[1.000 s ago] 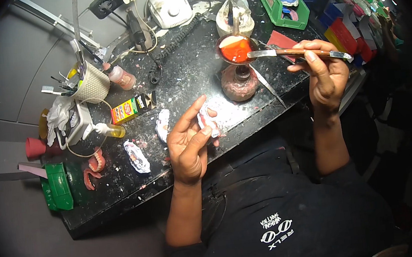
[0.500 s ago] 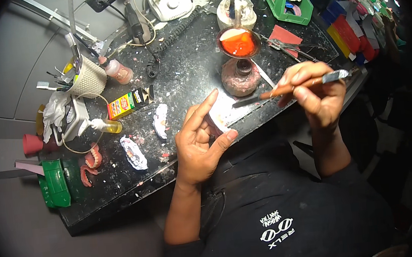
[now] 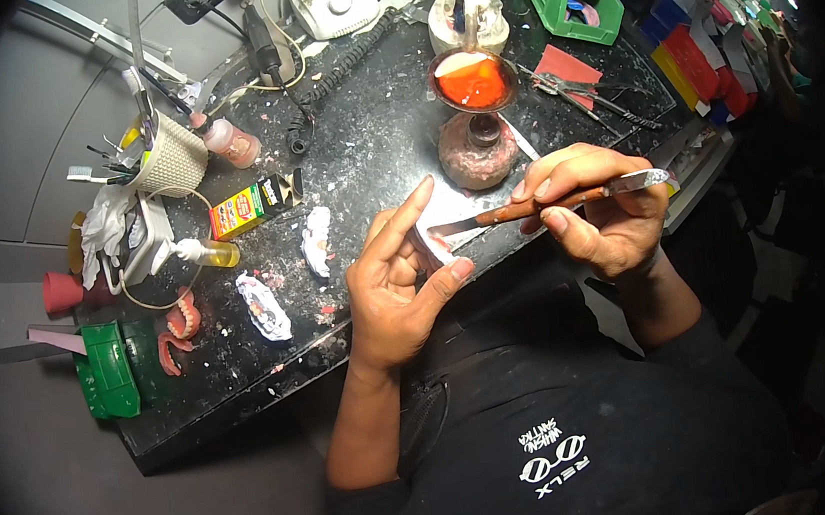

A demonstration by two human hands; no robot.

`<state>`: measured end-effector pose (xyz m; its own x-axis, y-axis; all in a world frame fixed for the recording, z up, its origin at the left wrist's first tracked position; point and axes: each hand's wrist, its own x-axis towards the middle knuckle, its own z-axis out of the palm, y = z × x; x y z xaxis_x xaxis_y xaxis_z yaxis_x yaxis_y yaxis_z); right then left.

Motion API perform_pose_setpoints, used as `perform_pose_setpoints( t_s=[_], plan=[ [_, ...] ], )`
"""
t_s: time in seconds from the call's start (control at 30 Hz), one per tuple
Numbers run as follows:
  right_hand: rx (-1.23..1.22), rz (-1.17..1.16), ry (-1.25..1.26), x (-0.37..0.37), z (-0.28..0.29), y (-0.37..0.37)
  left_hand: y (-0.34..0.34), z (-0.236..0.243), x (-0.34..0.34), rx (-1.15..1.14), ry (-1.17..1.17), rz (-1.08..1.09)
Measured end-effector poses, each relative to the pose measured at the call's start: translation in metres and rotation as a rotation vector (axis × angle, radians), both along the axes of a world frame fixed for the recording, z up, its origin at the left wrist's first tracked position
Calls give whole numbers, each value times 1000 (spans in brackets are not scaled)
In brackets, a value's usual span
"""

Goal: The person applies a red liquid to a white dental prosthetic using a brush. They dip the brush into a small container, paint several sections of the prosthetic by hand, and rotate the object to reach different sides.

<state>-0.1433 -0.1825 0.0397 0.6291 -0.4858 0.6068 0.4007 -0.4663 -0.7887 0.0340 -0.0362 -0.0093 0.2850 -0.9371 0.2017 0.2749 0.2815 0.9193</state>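
Note:
My left hand [image 3: 390, 285] grips a small whitish dental cast [image 3: 437, 247] with a pinkish inner face, between thumb and fingers near the bench's front edge. Pinched in my right hand [image 3: 604, 212] is a wax knife [image 3: 508, 213] with a brown handle. Its dark blade reaches the cast's inner side; whether it touches is hard to tell. Just beyond stands a round, speckled burner [image 3: 478, 162]. Above it sits a metal dish [image 3: 434, 96] of glossy orange-red molten wax [image 3: 473, 82]. My left fingers hide part of the cast.
Left on the dark bench [image 3: 359, 132] lie two white cast pieces [image 3: 317, 242], pink dentures [image 3: 182, 317], a small box [image 3: 251, 206] and a dropper bottle [image 3: 209, 252]. Farther back are a tool cup [image 3: 179, 156] and a white control unit [image 3: 334, 4]. Pliers [image 3: 576, 89] and a green bin [image 3: 600, 32] lie right.
My right hand has moved left and slightly down, bringing the knife blade from beside the burner to the cast. My left hand holds the cast nearly still.

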Motion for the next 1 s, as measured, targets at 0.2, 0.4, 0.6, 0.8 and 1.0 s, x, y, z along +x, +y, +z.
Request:
perform_pose_setpoints(
  t_s=[0.2, 0.4, 0.6, 0.8, 1.0],
  plan=[
    [-136, 14, -24, -2, 6, 0, 0, 0, 0, 12, 23, 9],
    [-170, 9, 11, -3, 6, -2, -1, -2, 1, 17, 40, 12],
    [-31, -7, -6, 0, 2, 4, 1, 3, -1, 45, 75, 8],
    [-73, 48, -121, -3, -6, -5, -1, 1, -3, 34, 83, 46],
    [195, -290, -66, -19, 3, -25, 0, 1, 1, 35, 106, 65]
  ],
)
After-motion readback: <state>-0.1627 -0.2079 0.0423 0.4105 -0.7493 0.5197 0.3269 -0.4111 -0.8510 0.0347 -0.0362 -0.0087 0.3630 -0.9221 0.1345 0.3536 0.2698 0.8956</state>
